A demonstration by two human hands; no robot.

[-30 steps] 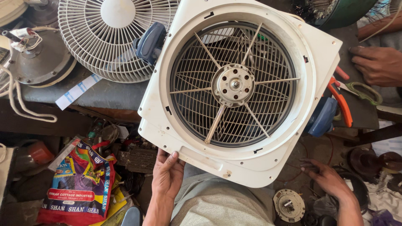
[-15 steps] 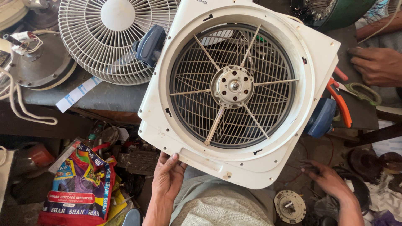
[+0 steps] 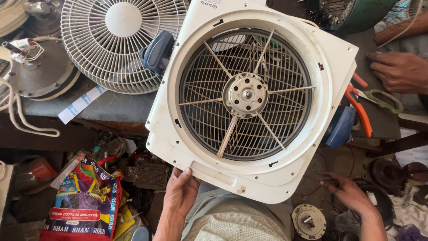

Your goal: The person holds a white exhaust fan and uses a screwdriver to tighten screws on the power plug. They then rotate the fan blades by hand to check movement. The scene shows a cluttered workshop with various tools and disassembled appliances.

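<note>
A white square box-fan housing (image 3: 178, 111) rests tilted on my lap and the workbench edge, its grey wire grille and bare metal motor hub (image 3: 245, 94) facing up. My left hand (image 3: 180, 193) presses against the housing's lower left edge with fingers spread along it. My right hand (image 3: 350, 193) reaches down to the lower right, fingers apart over dark clutter on the floor, gripping nothing that I can see.
A round white fan guard (image 3: 117, 42) and a grey motor with wires (image 3: 38, 73) lie on the bench at left. Orange-handled pliers (image 3: 360, 109) and another person's hand (image 3: 397, 71) are at right. A colourful bag (image 3: 84, 201) and a small round motor part (image 3: 308, 221) sit on the floor.
None of the objects has moved. Both hands stay in the same places; only the camera view shifts very slightly.
</note>
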